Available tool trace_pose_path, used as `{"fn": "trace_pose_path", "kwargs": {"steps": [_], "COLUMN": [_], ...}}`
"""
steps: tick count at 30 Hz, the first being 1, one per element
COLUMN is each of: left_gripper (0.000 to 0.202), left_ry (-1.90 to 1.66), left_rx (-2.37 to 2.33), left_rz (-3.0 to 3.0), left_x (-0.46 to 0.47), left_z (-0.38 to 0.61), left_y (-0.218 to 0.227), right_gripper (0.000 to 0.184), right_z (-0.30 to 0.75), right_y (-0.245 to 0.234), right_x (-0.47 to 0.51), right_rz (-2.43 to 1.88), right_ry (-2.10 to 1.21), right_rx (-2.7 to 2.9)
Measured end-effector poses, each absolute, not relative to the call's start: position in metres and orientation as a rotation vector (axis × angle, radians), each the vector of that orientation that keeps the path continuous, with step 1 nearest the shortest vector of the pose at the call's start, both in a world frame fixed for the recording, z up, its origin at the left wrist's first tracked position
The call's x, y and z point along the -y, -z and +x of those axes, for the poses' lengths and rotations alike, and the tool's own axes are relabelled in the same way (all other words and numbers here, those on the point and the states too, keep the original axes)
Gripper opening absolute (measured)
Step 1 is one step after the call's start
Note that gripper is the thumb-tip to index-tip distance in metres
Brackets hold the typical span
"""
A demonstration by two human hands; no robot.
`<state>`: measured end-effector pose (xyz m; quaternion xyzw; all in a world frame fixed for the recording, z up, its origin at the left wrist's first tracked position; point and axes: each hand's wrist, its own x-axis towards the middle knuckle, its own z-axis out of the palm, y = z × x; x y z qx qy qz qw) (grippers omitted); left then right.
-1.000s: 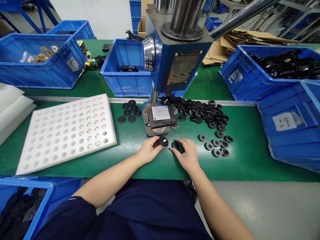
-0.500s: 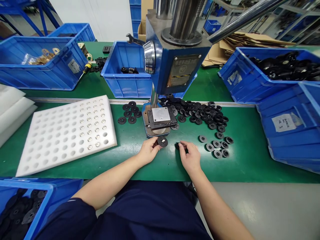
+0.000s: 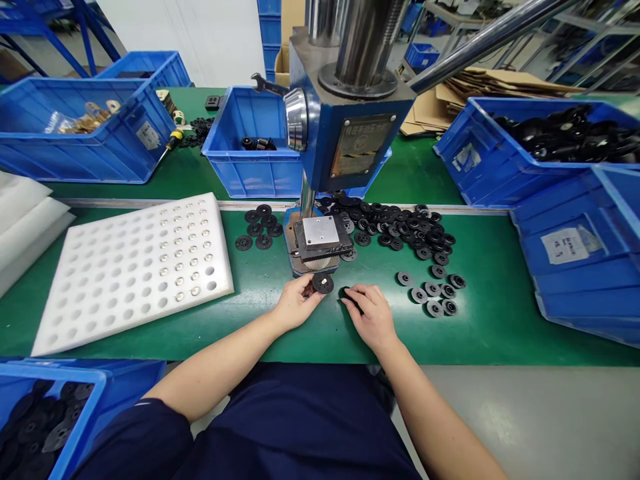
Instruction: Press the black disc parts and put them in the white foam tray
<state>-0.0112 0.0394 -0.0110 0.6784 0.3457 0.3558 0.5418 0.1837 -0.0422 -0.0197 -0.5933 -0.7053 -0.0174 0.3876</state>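
My left hand pinches a flat black plastic disc by its edge, and a small shiny metal piece shows at the disc's centre. Just to the right, my right hand is closed on a second black round part, mostly hidden by the fingers. The two parts are close but apart, in front of the blue hand press. On the press base lies a silver metal plate. Several black flanged discs rest on the table right of my right hand.
A white foam tray with metal pieces in some holes lies at left. Black parts are heaped beside the press. Blue bins stand right, behind and left. The press lever reaches up to the right.
My right hand has moved left with its black part, nearer to the disc in my left hand. My left hand has barely shifted.
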Motion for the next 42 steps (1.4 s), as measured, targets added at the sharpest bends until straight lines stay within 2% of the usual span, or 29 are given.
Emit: {"fn": "trace_pose_path", "kwargs": {"steps": [4, 10, 17, 22, 27, 32, 35, 42], "left_gripper": [0.023, 0.03, 0.032, 0.022, 0.013, 0.012, 0.016, 0.024], "left_ry": [-0.822, -0.741, -0.674, -0.644, -0.698, -0.718, -0.749, -0.841], "left_rx": [-0.795, -0.742, -0.749, -0.75, -0.736, -0.804, -0.81, -0.7], "left_rz": [1.544, 1.4, 1.225, 1.323, 1.492, 1.668, 1.817, 1.902], "left_x": [-0.041, -0.046, -0.037, -0.033, -0.033, -0.033, -0.033, -0.033], "left_z": [-0.012, -0.013, -0.012, -0.011, -0.01, -0.012, -0.013, -0.015], "left_y": [0.013, 0.005, -0.002, -0.003, -0.001, 0.003, 0.006, 0.008], "right_gripper": [0.013, 0.044, 0.034, 0.05, 0.042, 0.034, 0.031, 0.034], "right_z": [0.181, 0.185, 0.186, 0.184, 0.183, 0.182, 0.171, 0.136], "right_y": [0.016, 0.023, 0.027, 0.026, 0.024, 0.006, -0.008, -0.023], "right_x": [0.041, 0.04, 0.04, 0.04, 0.037, 0.043, 0.052, 0.056], "right_rz": [-1.489, -1.682, -1.749, -1.84, -1.921, -1.769, -1.669, -1.555], "right_ry": [0.061, 0.143, 0.098, 0.131, 0.097, -0.064, -0.124, -0.047], "right_rx": [1.81, 1.768, 1.772, 1.725, 1.71, 1.519, 1.447, 1.663]}}
